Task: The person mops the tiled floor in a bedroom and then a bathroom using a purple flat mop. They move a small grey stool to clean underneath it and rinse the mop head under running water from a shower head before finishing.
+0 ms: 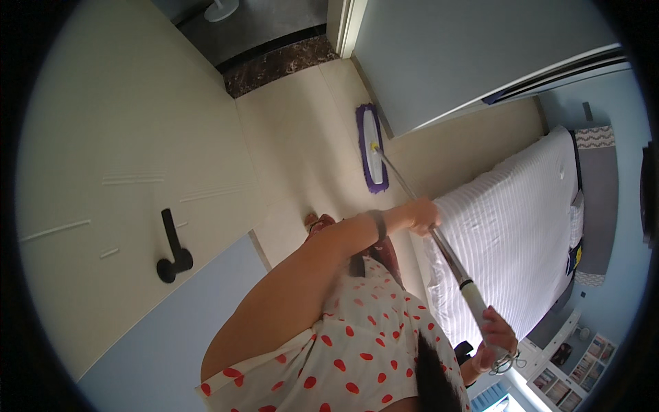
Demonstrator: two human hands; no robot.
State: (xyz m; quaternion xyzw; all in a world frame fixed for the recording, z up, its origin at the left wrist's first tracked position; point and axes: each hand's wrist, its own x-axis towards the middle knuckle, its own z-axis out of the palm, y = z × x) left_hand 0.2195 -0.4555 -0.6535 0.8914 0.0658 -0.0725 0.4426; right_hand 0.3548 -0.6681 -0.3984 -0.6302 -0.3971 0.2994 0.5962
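My left hand (423, 215) is closed around the metal pole (450, 252) of a flat mop, partway down its length. My right hand (495, 337) holds the pale grip near the pole's upper end, where a metal ring hangs. The mop head (373, 148), a white plate with a purple fringed pad, lies flat on the tiled floor (288, 139), close to the corner of a grey-blue wall or panel. A dark band circles my left wrist.
A bed with a white striped cover (494, 232) stands at the right. A cream door (128, 129) with a black handle (175, 250) fills the left. A dark marbled threshold (280, 64) crosses the doorway ahead. Shelves (582, 365) stand at lower right.
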